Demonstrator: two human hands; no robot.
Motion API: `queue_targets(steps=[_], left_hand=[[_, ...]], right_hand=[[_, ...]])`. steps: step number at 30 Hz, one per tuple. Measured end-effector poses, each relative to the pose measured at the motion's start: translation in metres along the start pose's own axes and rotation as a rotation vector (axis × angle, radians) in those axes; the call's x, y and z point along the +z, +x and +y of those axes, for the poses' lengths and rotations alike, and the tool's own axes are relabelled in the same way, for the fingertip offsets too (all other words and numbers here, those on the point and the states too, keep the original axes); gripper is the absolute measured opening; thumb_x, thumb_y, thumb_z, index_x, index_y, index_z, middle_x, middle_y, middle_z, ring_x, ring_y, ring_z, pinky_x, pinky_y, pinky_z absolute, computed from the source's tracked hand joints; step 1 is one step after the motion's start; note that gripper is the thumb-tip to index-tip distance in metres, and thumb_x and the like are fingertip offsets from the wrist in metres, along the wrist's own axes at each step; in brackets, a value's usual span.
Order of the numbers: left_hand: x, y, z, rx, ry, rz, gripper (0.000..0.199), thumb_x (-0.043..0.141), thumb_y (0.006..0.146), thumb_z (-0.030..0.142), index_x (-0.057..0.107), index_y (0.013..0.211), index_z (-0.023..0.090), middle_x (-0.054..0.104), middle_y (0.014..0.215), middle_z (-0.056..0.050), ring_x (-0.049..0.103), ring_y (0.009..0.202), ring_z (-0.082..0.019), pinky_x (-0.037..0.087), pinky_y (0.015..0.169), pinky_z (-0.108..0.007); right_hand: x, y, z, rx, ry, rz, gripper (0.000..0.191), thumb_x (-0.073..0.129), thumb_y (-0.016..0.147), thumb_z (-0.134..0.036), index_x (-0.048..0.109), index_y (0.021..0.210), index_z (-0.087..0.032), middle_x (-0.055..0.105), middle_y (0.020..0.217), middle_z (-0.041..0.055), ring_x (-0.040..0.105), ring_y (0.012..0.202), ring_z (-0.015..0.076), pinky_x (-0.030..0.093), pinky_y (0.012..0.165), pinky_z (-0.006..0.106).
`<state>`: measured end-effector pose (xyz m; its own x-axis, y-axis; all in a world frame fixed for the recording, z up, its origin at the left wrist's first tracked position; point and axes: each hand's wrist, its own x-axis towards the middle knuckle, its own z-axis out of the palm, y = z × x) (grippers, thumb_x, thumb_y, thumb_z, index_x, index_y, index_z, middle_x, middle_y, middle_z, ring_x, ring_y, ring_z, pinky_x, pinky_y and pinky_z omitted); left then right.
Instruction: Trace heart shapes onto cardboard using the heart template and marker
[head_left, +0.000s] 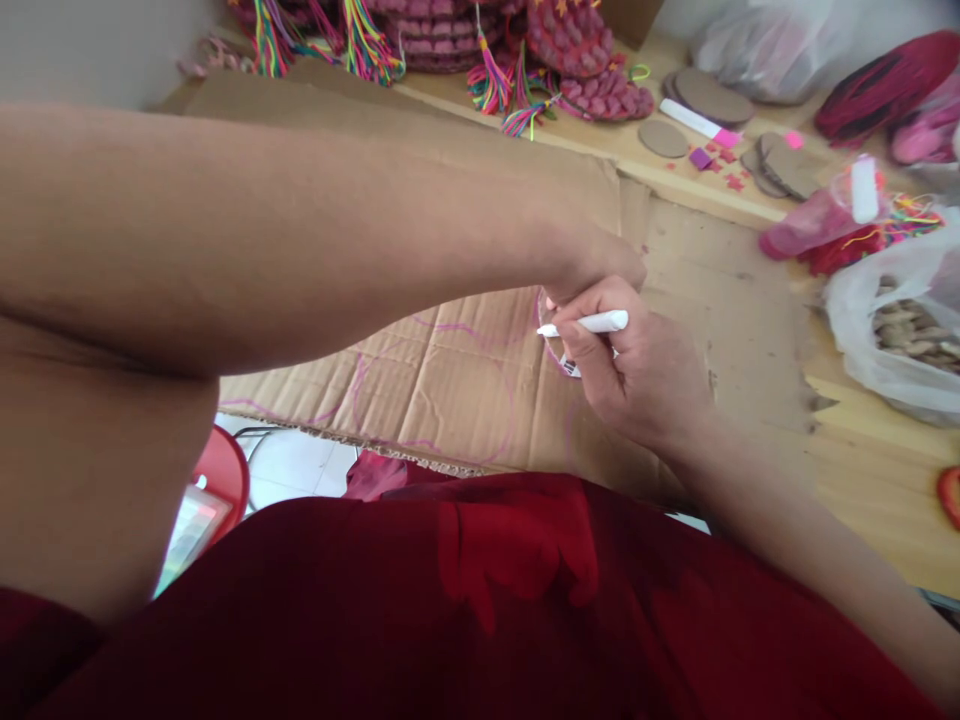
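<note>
My right hand [626,365] pinches a white marker [600,322], its tip pointing left at the edge of a round piece [556,345] lying on the cardboard sheet [667,240]. A purple line runs along that edge. My left hand [596,262] reaches across from the left and lies just above the right one, over the round piece; its fingers are mostly hidden. Large purple circles [435,400] are drawn on the cardboard to the left of the round piece.
Crocheted pieces with colourful tassels [489,85] line the back. Cardboard discs [709,97], a pink-and-white marker [694,122] and small stars lie at the back right. A plastic bag [900,350] is on the right. A red stool [229,465] stands below the left edge.
</note>
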<state>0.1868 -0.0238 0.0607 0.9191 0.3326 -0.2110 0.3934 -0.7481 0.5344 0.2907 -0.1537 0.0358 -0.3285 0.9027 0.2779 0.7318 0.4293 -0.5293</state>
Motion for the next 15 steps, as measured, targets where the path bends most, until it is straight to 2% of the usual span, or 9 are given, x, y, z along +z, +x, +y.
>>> queue_targets(steps=[3, 7, 10, 15], left_hand=[[0.000, -0.002, 0.005, -0.067, 0.066, -0.114, 0.016, 0.064, 0.059, 0.000, 0.075, 0.062, 0.011, 0.052, 0.051, 0.001, 0.044, 0.065, -0.015, 0.040, 0.072, -0.034], [0.003, -0.002, 0.007, -0.135, 0.113, -0.130, 0.026, 0.068, 0.071, 0.019, 0.082, 0.090, 0.008, 0.067, 0.072, -0.006, 0.048, 0.069, -0.018, 0.045, 0.073, -0.037], [0.004, -0.002, 0.005, -0.118, 0.177, -0.124, 0.031, 0.074, 0.074, 0.029, 0.083, 0.094, 0.008, 0.072, 0.078, -0.009, 0.048, 0.072, -0.019, 0.046, 0.077, -0.039], [0.000, -0.003, 0.000, -0.035, 0.241, -0.167, 0.025, 0.075, 0.081, 0.034, 0.085, 0.097, 0.017, 0.070, 0.073, -0.005, 0.050, 0.066, -0.017, 0.045, 0.075, -0.036]], right_hand=[[-0.003, -0.002, 0.000, 0.003, 0.024, -0.019, 0.014, 0.052, 0.103, -0.033, 0.057, 0.094, -0.023, 0.069, 0.073, -0.0030, 0.060, 0.058, 0.0148, 0.039, 0.059, 0.028], [-0.009, -0.008, 0.000, 0.035, 0.010, -0.082, 0.016, 0.052, 0.102, -0.033, 0.058, 0.091, -0.023, 0.066, 0.070, -0.0024, 0.059, 0.061, 0.0159, 0.039, 0.060, 0.029], [-0.013, -0.013, 0.002, 0.031, -0.007, -0.100, 0.017, 0.051, 0.102, -0.033, 0.061, 0.093, -0.022, 0.066, 0.075, -0.0007, 0.060, 0.065, 0.0171, 0.039, 0.061, 0.030], [-0.020, -0.021, 0.004, 0.038, 0.005, -0.102, 0.018, 0.051, 0.102, -0.033, 0.061, 0.093, -0.020, 0.064, 0.074, 0.0002, 0.056, 0.062, 0.0166, 0.037, 0.059, 0.031]])
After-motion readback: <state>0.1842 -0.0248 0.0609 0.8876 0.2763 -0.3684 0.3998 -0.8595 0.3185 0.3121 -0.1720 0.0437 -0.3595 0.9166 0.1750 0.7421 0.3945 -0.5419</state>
